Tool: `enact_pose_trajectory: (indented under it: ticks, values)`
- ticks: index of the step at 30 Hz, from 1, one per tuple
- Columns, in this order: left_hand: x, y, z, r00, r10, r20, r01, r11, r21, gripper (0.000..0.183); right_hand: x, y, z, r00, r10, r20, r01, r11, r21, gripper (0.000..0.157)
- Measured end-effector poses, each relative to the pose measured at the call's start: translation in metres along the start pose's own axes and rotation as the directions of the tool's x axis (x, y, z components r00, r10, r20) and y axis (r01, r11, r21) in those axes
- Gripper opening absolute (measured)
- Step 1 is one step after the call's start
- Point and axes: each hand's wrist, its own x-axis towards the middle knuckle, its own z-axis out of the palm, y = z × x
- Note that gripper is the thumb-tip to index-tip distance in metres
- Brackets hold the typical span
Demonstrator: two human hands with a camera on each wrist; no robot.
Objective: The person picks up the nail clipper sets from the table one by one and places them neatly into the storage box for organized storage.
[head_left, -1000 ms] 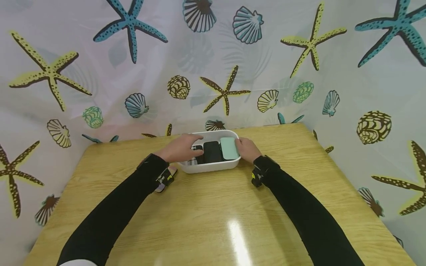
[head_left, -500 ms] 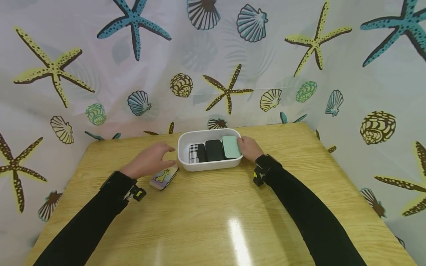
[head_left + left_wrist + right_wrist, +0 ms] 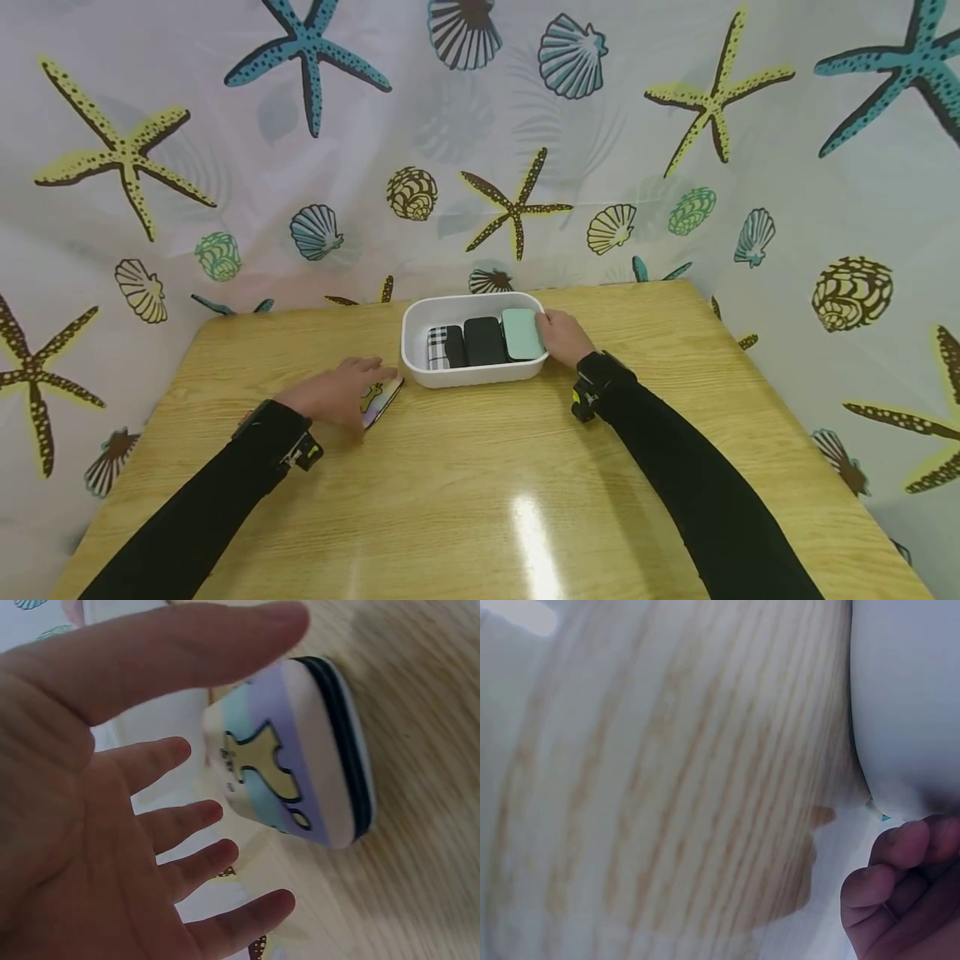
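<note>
My left hand [image 3: 341, 395] reaches over a small flat case [image 3: 381, 400] with a yellow giraffe print on pastel stripes. In the left wrist view the case [image 3: 289, 761] shows rounded corners and a dark band round its edge. Thumb and fingers are spread, with the thumb overlapping one end of the case in that view. My right hand [image 3: 564, 335] grips the right end of a white oval bin [image 3: 468, 378]. In the right wrist view its fingers [image 3: 907, 844] curl in at the bin's wall [image 3: 907, 705]. Part of the giraffe case is hidden under the left hand.
Inside the bin, side by side, lie a black-and-white plaid item [image 3: 438, 347], a black case [image 3: 484, 342] and a mint green case [image 3: 522, 335]. The wooden table [image 3: 450, 483] ends at a curtain [image 3: 360, 150] printed with starfish and shells.
My left hand has drawn back left out of the bin and come down over the giraffe case. The right hand stays at the bin's right end.
</note>
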Motion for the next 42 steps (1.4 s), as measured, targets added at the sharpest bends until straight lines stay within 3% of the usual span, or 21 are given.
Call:
enact_pose_trajectory:
  ticks: [3, 9, 24, 33, 39, 42]
  values:
    - [0.001, -0.002, 0.005, 1.0, 0.012, 0.028, -0.013, 1.0, 0.026, 0.108, -0.001, 0.0, 0.001, 1.0, 0.003, 0.008, -0.003, 1.0, -0.002, 0.051]
    - [0.007, -0.007, 0.011, 1.0, 0.026, 0.01, -0.026, 0.999, 0.019, 0.104, 0.0, 0.002, 0.0, 1.0, -0.005, -0.004, 0.005, 1.0, -0.008, 0.05]
    - [0.01, -0.001, 0.008, 1.0, 0.005, -0.018, -0.004, 0.999, 0.035, 0.099, -0.001, 0.0, 0.002, 1.0, 0.001, 0.005, -0.002, 1.0, 0.015, 0.053]
    - [-0.006, 0.023, -0.018, 0.995, 0.064, -0.076, -0.065, 0.998, -0.021, 0.09, 0.002, 0.004, 0.002, 1.0, -0.011, -0.013, 0.011, 1.0, 0.019, 0.053]
    - [-0.011, 0.038, -0.035, 0.995, 0.071, -0.065, -0.072, 0.997, -0.017, 0.087, -0.002, 0.001, 0.001, 1.0, -0.013, -0.008, 0.013, 1.0, 0.007, 0.053]
    - [-0.01, 0.042, -0.042, 0.991, 0.089, -0.097, -0.091, 0.996, -0.022, 0.088, -0.002, 0.0, 0.001, 1.0, -0.007, -0.008, 0.007, 1.0, 0.015, 0.053]
